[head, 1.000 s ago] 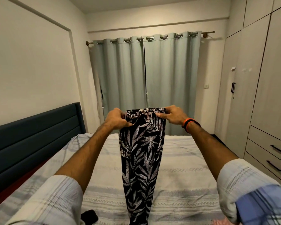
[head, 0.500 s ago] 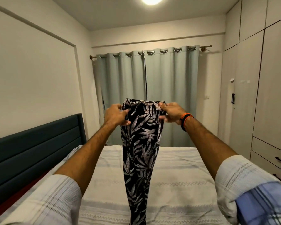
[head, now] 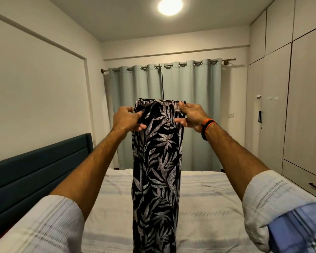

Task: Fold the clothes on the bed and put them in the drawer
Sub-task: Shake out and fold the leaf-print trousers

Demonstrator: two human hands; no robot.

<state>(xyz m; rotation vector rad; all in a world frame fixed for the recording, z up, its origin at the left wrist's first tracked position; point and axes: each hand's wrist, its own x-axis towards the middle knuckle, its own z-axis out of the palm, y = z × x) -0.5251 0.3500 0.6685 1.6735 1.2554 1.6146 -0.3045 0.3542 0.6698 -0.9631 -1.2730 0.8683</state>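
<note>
1. Leaf-print trousers [head: 156,161] held up at centre — hanging straight down towards 6 o'clock, over the bed [head: 208,207].
2. Left hand [head: 127,119] pinching the waistband's 9 o'clock edge.
3. Right hand [head: 192,115] pinching the 3 o'clock edge — orange-and-black bands at the wrist.
4. Drawers [head: 306,181] at 3 o'clock, closed.

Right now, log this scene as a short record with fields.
garment: leaf-print trousers, held up by the waistband, hanging lengthwise
left hand: grip on the waistband's left edge
right hand: grip on the waistband's right edge
below: bed with pale striped cover
behind: closed curtains
right side: wardrobe drawers, shut
fold: not yet laid down
</note>
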